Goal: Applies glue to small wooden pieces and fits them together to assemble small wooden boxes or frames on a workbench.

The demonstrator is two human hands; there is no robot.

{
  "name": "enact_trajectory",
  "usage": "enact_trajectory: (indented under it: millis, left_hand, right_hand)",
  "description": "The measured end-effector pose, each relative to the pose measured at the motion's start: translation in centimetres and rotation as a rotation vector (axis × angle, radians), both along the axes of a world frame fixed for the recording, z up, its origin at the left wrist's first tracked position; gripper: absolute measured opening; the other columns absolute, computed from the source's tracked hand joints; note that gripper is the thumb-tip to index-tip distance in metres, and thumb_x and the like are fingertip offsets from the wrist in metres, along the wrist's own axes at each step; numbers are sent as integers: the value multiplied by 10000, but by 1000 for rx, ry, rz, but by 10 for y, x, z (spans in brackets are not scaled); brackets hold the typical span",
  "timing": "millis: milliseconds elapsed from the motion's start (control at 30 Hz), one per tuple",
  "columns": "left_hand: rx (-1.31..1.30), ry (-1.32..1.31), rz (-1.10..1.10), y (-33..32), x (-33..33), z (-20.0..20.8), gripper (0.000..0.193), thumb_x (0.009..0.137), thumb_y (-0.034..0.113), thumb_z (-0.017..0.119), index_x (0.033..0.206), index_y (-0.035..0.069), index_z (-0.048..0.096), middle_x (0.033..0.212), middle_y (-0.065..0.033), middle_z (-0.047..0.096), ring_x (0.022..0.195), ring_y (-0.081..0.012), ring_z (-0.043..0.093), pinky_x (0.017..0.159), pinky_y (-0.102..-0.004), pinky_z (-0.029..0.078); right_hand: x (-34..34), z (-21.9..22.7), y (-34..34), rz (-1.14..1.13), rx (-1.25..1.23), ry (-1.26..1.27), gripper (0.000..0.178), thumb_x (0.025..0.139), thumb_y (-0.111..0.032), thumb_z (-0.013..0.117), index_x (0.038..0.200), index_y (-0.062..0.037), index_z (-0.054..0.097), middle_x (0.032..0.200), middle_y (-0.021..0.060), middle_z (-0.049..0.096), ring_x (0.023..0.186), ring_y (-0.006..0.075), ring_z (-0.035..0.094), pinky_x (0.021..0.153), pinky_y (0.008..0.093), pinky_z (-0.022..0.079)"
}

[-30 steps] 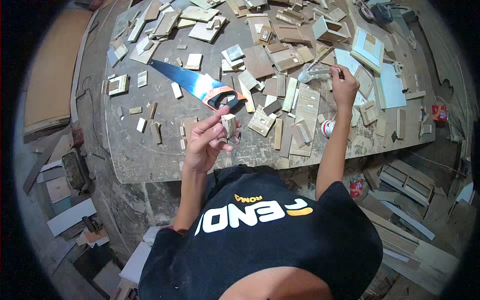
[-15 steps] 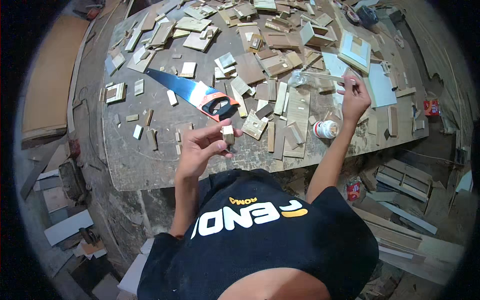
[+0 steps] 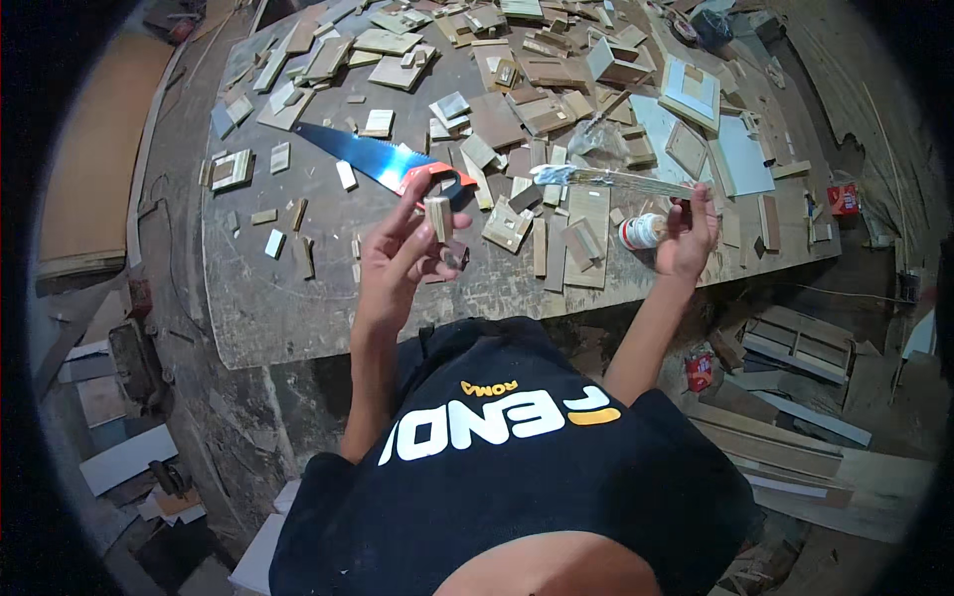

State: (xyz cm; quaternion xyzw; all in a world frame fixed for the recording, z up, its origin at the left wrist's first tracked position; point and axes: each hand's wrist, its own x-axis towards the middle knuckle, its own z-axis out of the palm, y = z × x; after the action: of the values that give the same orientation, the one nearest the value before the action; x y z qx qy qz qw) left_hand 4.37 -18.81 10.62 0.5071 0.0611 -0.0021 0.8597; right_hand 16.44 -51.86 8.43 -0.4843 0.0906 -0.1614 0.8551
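My left hand (image 3: 397, 243) pinches a small wooden block (image 3: 438, 221) between thumb and fingers, holding it upright above the near part of the workbench. A thin wooden stick (image 3: 631, 181) is gripped by its right end in my right hand (image 3: 691, 233). White glue-like paste (image 3: 553, 176) coats the stick's left tip, which points toward the block but stays apart from it. Beside my right hand stands a small white jar (image 3: 641, 231), partly covered by the fingers. A handsaw (image 3: 363, 157) with an orange and black handle lies just beyond my left hand.
Wooden offcuts and small glued pieces (image 3: 512, 226) litter the workbench (image 3: 288, 328). A crumpled clear plastic bag (image 3: 598, 144) lies beyond the stick. A framed panel (image 3: 690, 94) rests at the far right. Boards (image 3: 795, 348) and scraps lie on the floor around the bench.
My right hand has come nearer and turned, bringing the stick's coated tip left and nearer, clear of the plastic bag. My left hand has raised and tilted the block slightly.
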Motion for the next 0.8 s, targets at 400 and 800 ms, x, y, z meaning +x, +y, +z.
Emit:
enact_trajectory:
  millis: [400,800]
  left_hand:
    - [-147,104,183,75,-50,-2,482,896,108,634,1331,-31,479,970,-163,683,727,-79,654,569,-145,519]
    - [-143,-108,233,173,-101,15,391,1009,199,423,1325,-22,360,1212,-258,585,846,-195,685,765,-303,584]
  right_hand:
    - [-92,1,109,272,200,16,243,852,-111,709,1062,-53,601,914,30,642,747,92,622,601,156,533]
    - [-159,-22,195,326,437,-60,186,872,-107,684,1039,-57,616,915,19,615,830,125,594,689,189,550]
